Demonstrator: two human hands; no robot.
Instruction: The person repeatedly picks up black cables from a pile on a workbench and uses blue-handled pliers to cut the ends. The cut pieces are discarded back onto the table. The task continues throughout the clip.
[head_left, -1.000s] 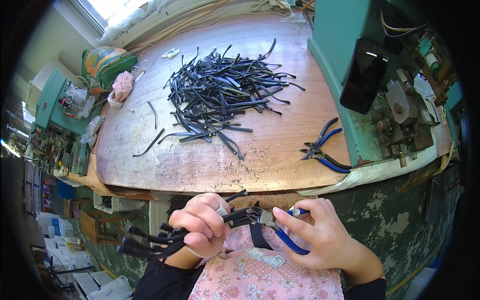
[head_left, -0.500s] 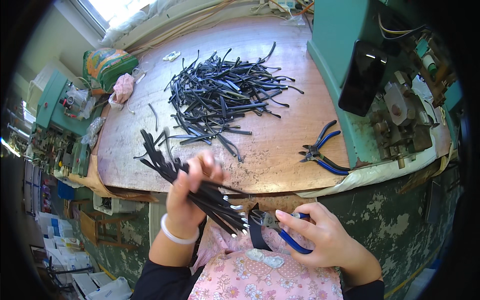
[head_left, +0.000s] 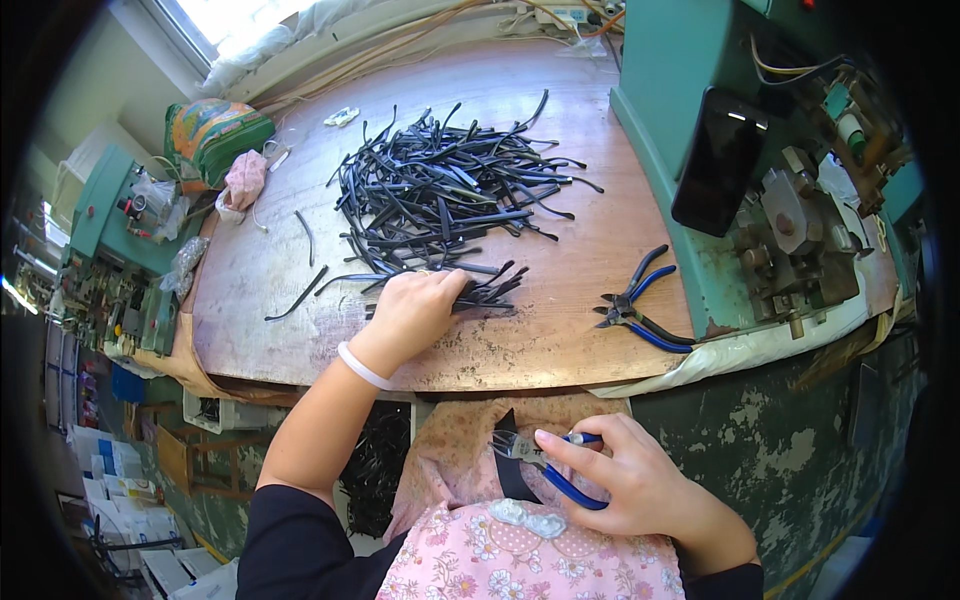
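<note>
My left hand (head_left: 412, 312) is over the table at the near edge of a big heap of black eyeglass temples (head_left: 440, 190). Its fingers are closed round a bundle of temples (head_left: 492, 290), whose curved tips stick out to the right. The fingertips are partly hidden from above. Above my lap, my right hand (head_left: 640, 475) grips diagonal cutters (head_left: 530, 453) with blue handles. Their metal jaws point left, beside a dark strap on the pink flowered apron (head_left: 530, 560).
A second pair of blue-handled cutters (head_left: 630, 310) lies at the table's right. Beyond it stands a green machine (head_left: 650, 130) with a black phone (head_left: 720, 160) on it. Two loose temples lie left of the heap. A bin of black pieces (head_left: 375, 470) sits below the table edge.
My left hand has carried the bundle from above my lap forward to the table, turning the curved tips rightward. My right hand with the cutters has barely shifted.
</note>
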